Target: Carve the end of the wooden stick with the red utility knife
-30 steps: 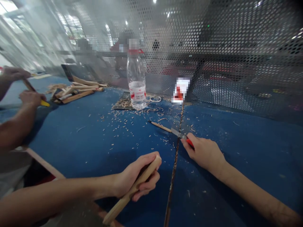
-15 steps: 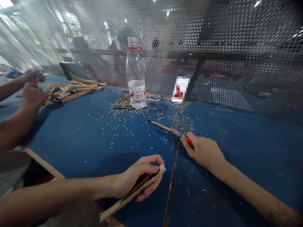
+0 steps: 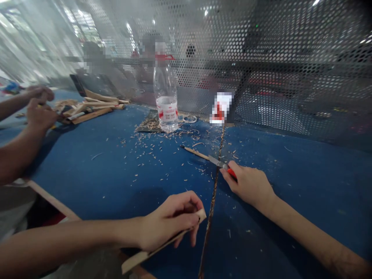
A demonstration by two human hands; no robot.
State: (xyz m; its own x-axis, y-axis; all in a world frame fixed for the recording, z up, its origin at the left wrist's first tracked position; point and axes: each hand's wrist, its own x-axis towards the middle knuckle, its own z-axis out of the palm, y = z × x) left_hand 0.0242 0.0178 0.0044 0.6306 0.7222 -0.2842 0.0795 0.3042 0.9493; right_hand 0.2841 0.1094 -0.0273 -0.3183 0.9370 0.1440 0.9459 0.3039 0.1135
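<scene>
My left hand (image 3: 171,221) is closed around a pale strip of wood (image 3: 136,262), which slants from the lower left up to the fingertips. Much of the strip's length is covered by the hand and forearm. My right hand (image 3: 251,184), resting low over the blue tabletop, grips a utility knife (image 3: 231,172) by its red handle. The knife's blade points up and to the left. Beside the blade tip lies a slim wooden stick (image 3: 197,152) with a dark end; I cannot tell whether the two touch.
Wood shavings (image 3: 151,149) are scattered across the blue table (image 3: 95,182). A plastic water bottle (image 3: 167,108) stands by a perforated metal screen (image 3: 276,77), near a lit, blurred phone (image 3: 221,108). Wood pieces (image 3: 93,110) are piled at left, beside another person's hands (image 3: 40,110).
My left hand has turned the wood strip, so its broad dark-marked side no longer shows and its tip sits slightly lower and to the right. My right hand has hardly moved.
</scene>
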